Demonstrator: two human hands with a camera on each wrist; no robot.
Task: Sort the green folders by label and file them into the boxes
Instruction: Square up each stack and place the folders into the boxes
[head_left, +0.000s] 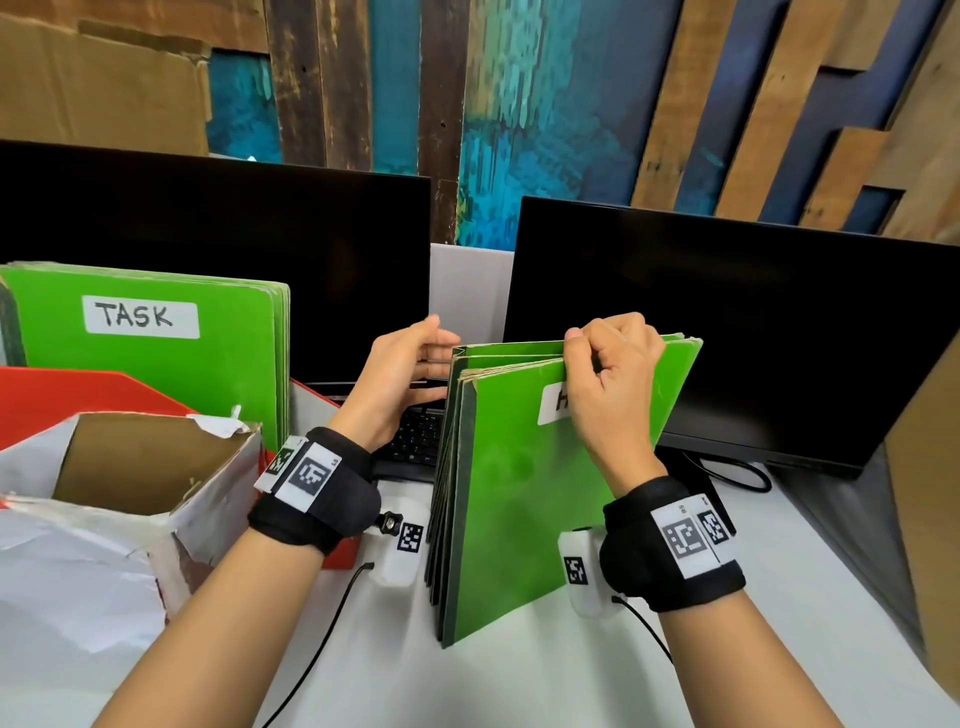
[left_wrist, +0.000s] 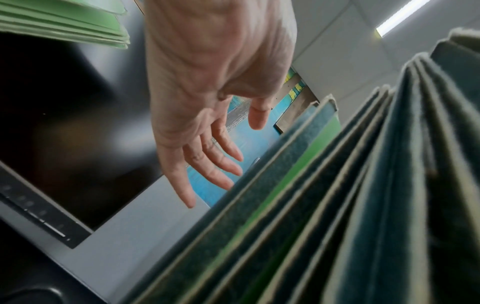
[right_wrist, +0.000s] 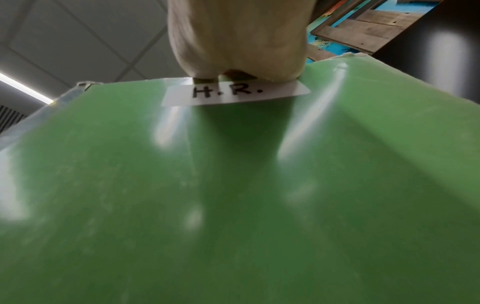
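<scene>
A stack of green folders (head_left: 519, 493) stands upright on the white table, spines toward me. My right hand (head_left: 608, 374) grips the top edge of the front folder (right_wrist: 233, 195), whose white label (right_wrist: 233, 93) reads "H.R.". My left hand (head_left: 410, 364) hovers beside the stack's far left corner with fingers straight and spread (left_wrist: 207, 162), holding nothing. The fanned folder edges (left_wrist: 350, 195) fill the right of the left wrist view. More green folders (head_left: 150, 353), the front one labelled "TASK", stand in a red box (head_left: 62, 395) at the left.
A torn white cardboard box (head_left: 156, 493) sits open at the near left. Two dark monitors (head_left: 753, 332) stand behind, with a black keyboard (head_left: 415, 436) between the hands. Cables trail over the table (head_left: 519, 686). A brown cardboard panel (head_left: 930, 519) borders the right.
</scene>
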